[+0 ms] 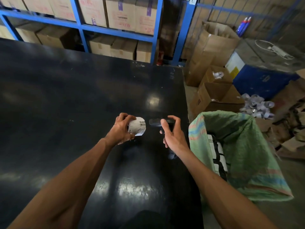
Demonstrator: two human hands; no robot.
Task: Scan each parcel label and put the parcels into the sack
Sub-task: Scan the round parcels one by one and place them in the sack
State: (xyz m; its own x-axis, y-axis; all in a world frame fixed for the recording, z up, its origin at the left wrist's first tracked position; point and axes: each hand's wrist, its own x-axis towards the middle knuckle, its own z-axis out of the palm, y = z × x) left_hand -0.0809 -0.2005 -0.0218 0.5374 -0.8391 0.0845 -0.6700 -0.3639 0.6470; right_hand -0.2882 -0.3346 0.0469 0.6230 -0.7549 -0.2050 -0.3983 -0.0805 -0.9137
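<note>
My left hand (121, 129) grips a small white parcel (137, 126) above the black table (66, 100), its barcode label turned toward the right. My right hand (172, 132) holds a black handheld scanner (156, 121), whose head points left at the label from a short gap. The green woven sack (244, 146) stands open beside the table's right edge, just right of my right hand. Inside it lie white parcels with black stripes (217, 156).
Blue shelving (115, 30) full of cardboard boxes runs behind the table. On the floor to the right stand open cardboard boxes (214, 96), a blue crate (260, 81) and a heap of white paper scraps (257, 106).
</note>
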